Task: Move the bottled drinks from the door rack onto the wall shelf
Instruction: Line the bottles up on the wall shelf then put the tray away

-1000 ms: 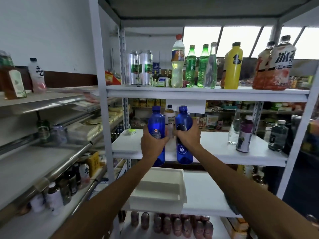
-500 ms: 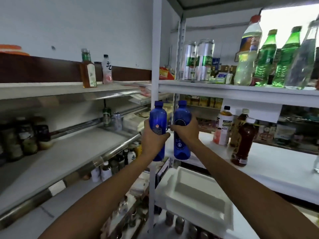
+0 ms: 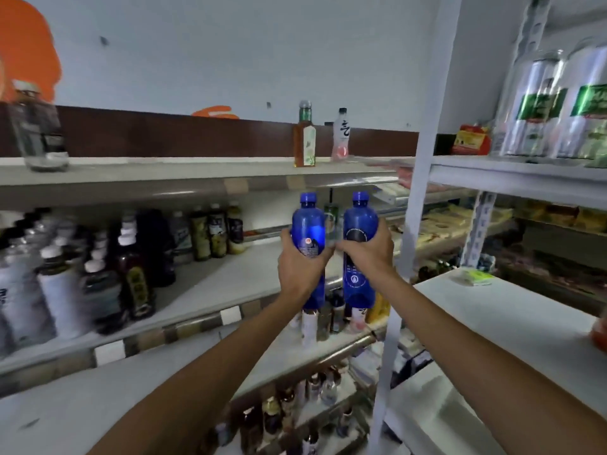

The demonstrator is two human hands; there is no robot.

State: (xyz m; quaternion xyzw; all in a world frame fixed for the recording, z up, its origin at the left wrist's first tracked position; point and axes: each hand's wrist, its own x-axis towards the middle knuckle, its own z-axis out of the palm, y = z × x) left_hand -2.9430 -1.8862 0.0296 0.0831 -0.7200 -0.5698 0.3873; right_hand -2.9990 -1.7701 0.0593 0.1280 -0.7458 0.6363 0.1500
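I hold two upright blue bottles side by side in front of the wall shelves. My left hand (image 3: 300, 266) grips the left blue bottle (image 3: 308, 224) around its middle. My right hand (image 3: 369, 254) grips the right blue bottle (image 3: 358, 221) the same way. Both bottles hang in the air just above the front edge of the middle wall shelf (image 3: 230, 277). The white rack (image 3: 512, 310) they came from stands to the right.
Several dark and clear bottles crowd the left part of the middle wall shelf. The top wall shelf (image 3: 197, 172) carries an amber bottle (image 3: 304, 139), a pink-white bottle (image 3: 341, 136) and a clear bottle at far left. A white rack post (image 3: 414, 198) rises just right of my hands.
I have turned left from the white rack toward the wall shelves, carrying both blue bottles with me. Both grips are unchanged.
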